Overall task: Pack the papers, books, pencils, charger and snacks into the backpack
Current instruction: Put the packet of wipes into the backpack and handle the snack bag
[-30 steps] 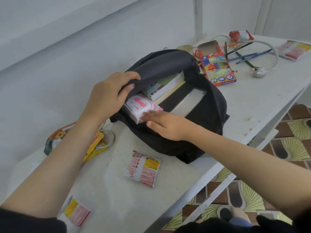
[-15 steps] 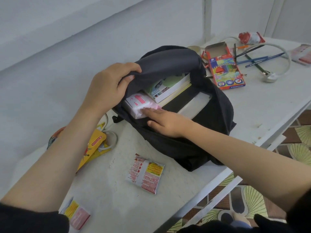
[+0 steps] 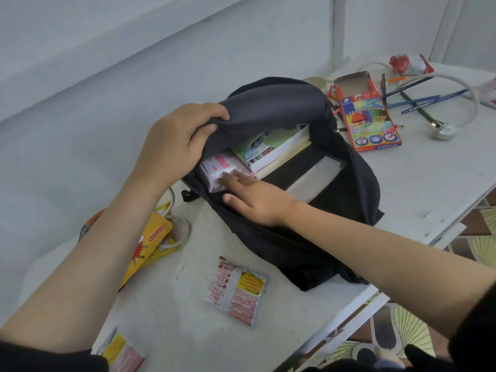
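At the centre of the frame the right hand [image 3: 252, 200] lies flat with its fingers straight, the fingertips pressing on a pink packet [image 3: 218, 167] that sits in the left end of the open mouth of the black backpack [image 3: 295, 242]; it grips nothing. Up and to the left, the left hand [image 3: 174, 146] has its fingers and thumb curled round the upper edge of the backpack's opening, holding the dark flap lifted. Inside the bag, just right of the pink packet, books [image 3: 271, 147] lie stacked with a green-covered one on top, and nearer the camera a stack of white paper [image 3: 314, 178] lies in the front part of the bag. The backpack lies on a white counter [image 3: 418, 189]. Below the bag, in the lower middle of the frame, a red-and-yellow snack packet [image 3: 236, 288] lies flat on the counter, apart from the bag. A similar packet [image 3: 120, 353] shows at the bottom left edge, partly hidden by the left sleeve. At left, under the left forearm, lies a yellow pouch [image 3: 150, 242] with a white cord [image 3: 183, 226] looped beside it. In the upper right an opened pencil box [image 3: 370, 119] lies just beside the bag, with loose pencils [image 3: 418, 100] to its right, a charger plug [image 3: 442, 131] on a curved white cable, and a red-and-white wrapper [image 3: 410, 64] at the far corner.
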The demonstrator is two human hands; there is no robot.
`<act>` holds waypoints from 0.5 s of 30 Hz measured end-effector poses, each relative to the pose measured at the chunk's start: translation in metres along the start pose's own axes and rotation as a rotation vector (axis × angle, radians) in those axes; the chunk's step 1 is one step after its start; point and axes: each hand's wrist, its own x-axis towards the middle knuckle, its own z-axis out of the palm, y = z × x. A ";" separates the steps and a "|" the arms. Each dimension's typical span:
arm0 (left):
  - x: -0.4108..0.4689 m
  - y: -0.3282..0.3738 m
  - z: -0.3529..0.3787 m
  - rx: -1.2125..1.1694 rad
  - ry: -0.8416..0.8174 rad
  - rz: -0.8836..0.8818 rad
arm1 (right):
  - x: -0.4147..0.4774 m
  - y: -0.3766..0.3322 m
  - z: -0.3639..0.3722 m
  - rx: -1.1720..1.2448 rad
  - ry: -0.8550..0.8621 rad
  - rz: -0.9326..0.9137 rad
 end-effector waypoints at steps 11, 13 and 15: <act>-0.003 -0.006 0.007 -0.043 -0.033 -0.037 | 0.024 -0.005 -0.004 -0.072 -0.116 0.100; -0.008 -0.008 0.011 -0.068 -0.042 -0.080 | 0.018 -0.010 -0.007 -0.052 -0.135 0.110; -0.015 -0.008 0.015 -0.093 -0.046 -0.114 | 0.011 -0.017 -0.011 0.011 -0.183 0.136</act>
